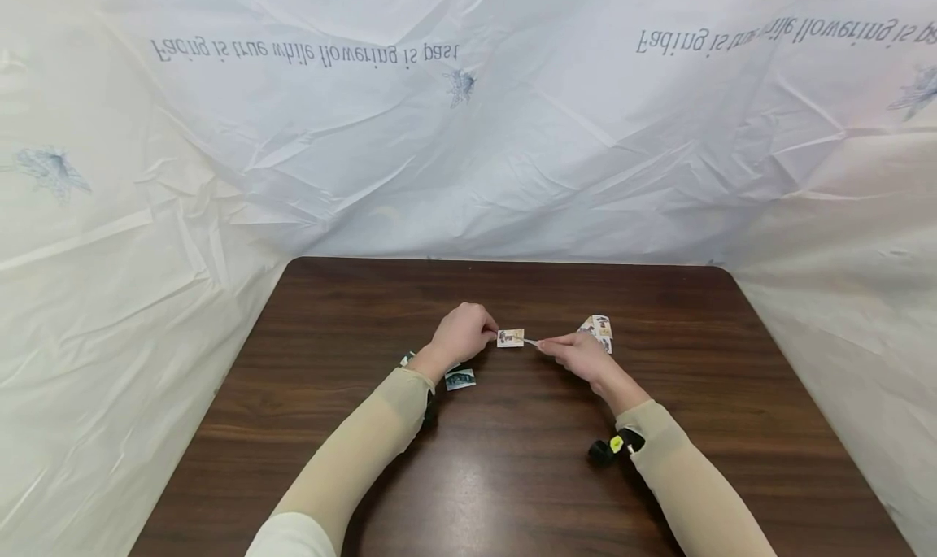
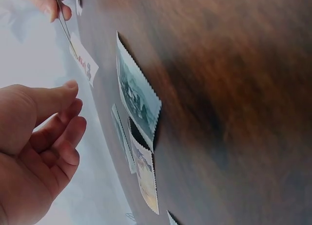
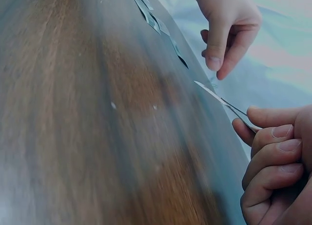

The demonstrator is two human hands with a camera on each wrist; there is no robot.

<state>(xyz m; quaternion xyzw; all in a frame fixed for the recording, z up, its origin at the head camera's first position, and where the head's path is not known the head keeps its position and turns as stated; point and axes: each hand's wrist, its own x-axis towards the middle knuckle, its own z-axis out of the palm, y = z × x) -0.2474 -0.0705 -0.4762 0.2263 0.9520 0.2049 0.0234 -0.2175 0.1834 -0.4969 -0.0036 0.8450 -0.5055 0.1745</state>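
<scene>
My right hand (image 1: 581, 355) pinches a pair of metal tweezers (image 3: 235, 109) between thumb and forefinger, the other fingers curled in. At the tweezers' tips is a small pale postage stamp (image 1: 510, 338) with a printed picture, seen nearly edge-on in the right wrist view. My left hand (image 1: 463, 332) hovers by the stamp's left edge, thumb and fingers loosely bent and holding nothing; a gap to the stamp shows in the left wrist view. Below that hand lie a dark green stamp (image 2: 139, 91), an orange-toned stamp (image 2: 146, 181) and others, partly hidden by the wrist in the head view.
Several overlapping stamps (image 1: 602, 327) lie beyond my right hand, partly covered by it. The brown wooden table (image 1: 512, 476) ends at a white printed sheet (image 1: 468, 175) hanging behind and at both sides. A black wrist device (image 1: 602, 451) sits by my right forearm.
</scene>
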